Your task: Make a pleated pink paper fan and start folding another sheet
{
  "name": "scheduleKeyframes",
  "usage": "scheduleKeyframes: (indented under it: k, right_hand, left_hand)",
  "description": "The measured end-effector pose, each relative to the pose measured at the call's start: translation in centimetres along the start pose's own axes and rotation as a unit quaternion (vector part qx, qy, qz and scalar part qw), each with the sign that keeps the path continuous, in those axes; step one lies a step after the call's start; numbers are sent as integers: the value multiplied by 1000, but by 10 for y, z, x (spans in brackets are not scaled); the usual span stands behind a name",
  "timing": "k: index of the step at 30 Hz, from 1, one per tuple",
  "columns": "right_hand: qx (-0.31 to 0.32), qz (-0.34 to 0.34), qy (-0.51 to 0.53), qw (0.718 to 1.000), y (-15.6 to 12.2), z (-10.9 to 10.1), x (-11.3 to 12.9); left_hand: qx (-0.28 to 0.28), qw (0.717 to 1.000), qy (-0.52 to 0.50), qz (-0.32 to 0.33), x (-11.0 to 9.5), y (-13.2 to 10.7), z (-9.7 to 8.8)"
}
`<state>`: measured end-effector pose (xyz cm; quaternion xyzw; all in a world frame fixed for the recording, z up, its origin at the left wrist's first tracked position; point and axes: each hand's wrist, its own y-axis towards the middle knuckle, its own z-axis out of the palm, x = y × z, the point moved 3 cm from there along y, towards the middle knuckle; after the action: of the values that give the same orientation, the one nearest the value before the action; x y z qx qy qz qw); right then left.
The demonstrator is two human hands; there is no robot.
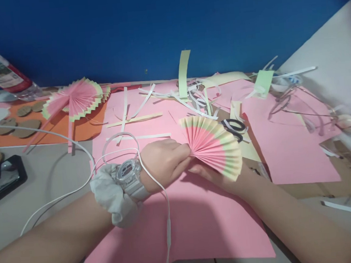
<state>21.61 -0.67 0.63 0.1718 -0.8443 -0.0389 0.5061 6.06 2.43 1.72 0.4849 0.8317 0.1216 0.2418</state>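
A pleated paper fan (213, 144), pink inside with green and pale yellow outer bands, is spread in a half circle between my hands. My left hand (165, 158) is closed, pinching the fan's gathered base between thumb and fingers. Below the pleats, my right hand (211, 175) grips the fan near the same base; most of its fingers are hidden by the paper and my left hand. Both hands are above a large pink paper sheet (183, 224). A clear watch (129, 171) and a pale scrunchie (112, 193) circle my left wrist, with a white earphone cable (155, 181) hanging across it.
Two pink-and-green fans on sticks (75, 99) lie on orange paper (97, 121) beside cardboard discs (26, 129). Behind the held fan are black-handled scissors (235, 126) and several paper strips (135, 119). Eyeglasses (298, 111) rest right; a phone (7, 177) and bottle (3, 70) are left.
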Motion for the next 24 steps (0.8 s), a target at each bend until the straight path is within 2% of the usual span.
scheduleKeyframes:
  k: [3, 6, 9, 12, 17, 24]
  right_hand:
    - [26, -20, -26, 999, -1, -2, 5]
    - [-7, -15, -10, 1000, -1, -4, 4]
    - [-7, -14, 11, 1000, 0, -3, 2]
    - [3, -10, 17, 1000, 1, -2, 2]
    - [-9, -20, 12, 1000, 2, -5, 4]
    - [39, -49, -26, 998, 0, -3, 4]
  left_hand:
    - [-23, 998, 56, -7, 0, 1, -1]
    - [-31, 994, 106, 3, -2, 1, -1]
    - [-23, 990, 136, -4, -3, 1, -1]
    - [-12, 990, 141, -18, -2, 1, 0]
    - [-25, 991, 132, -18, 0, 1, -3]
    - [-36, 993, 109, -10, 3, 0, -5]
